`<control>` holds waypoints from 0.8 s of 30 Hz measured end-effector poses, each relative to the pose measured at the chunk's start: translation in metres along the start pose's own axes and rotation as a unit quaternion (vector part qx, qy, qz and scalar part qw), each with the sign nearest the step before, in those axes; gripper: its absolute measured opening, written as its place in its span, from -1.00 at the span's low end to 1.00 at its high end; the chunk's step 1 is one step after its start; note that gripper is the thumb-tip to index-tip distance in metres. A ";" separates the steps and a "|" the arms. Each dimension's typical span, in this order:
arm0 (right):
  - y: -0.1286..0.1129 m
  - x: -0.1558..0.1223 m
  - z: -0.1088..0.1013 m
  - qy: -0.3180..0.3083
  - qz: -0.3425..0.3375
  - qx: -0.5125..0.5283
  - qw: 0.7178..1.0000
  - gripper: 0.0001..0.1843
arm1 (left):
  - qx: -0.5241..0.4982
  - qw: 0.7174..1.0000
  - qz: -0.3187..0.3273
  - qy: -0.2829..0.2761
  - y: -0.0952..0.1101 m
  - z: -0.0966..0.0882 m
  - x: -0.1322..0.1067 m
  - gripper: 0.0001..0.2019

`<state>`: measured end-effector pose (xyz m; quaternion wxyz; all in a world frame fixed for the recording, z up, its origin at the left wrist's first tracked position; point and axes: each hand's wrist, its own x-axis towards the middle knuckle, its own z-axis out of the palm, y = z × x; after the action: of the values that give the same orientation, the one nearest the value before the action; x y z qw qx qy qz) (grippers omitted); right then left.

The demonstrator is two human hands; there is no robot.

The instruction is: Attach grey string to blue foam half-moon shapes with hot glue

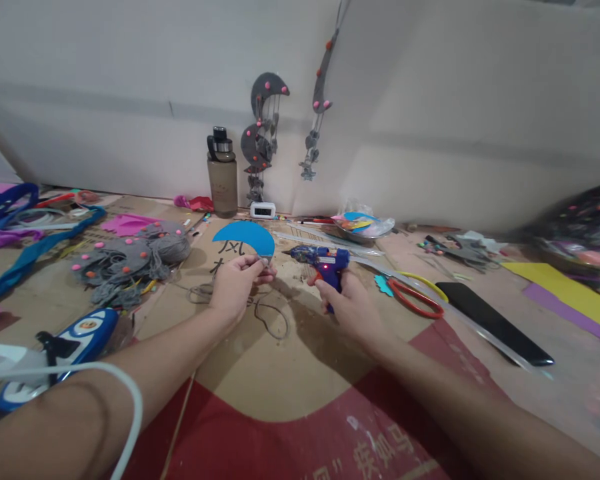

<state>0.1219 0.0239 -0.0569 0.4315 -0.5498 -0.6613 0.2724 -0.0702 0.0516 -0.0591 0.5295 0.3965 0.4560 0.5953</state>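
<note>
A blue crescent-shaped cutout [247,233] is pinched at its lower tip by my left hand [241,283], over the cardboard. Below that hand a thin grey cord [280,319] trails in a loop on the cardboard. My right hand [347,303] is wrapped around the grip of a blue hot glue gun [330,263] with an orange-red trigger and a small red light. The gun's nozzle points left toward the crescent, a short distance from its lower end and not touching it.
Scissors with red and yellow handles [416,297] and a black flat case [495,321] lie at right. A pile of grey yarn crescents [125,260] sits at left. A water bottle [223,180] and small clock [263,211] stand at the wall. A white cable [130,387] crosses my left arm.
</note>
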 end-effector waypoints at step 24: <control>-0.076 0.019 0.065 -0.093 0.071 0.308 0.944 -0.47 | 0.223 0.953 0.188 0.076 0.056 -0.009 -0.013 -0.88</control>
<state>0.0275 0.0311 -0.0194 0.4960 -0.4079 -0.5415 0.5425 -0.0918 0.0363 -0.0076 0.2695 0.5365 0.5332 0.5961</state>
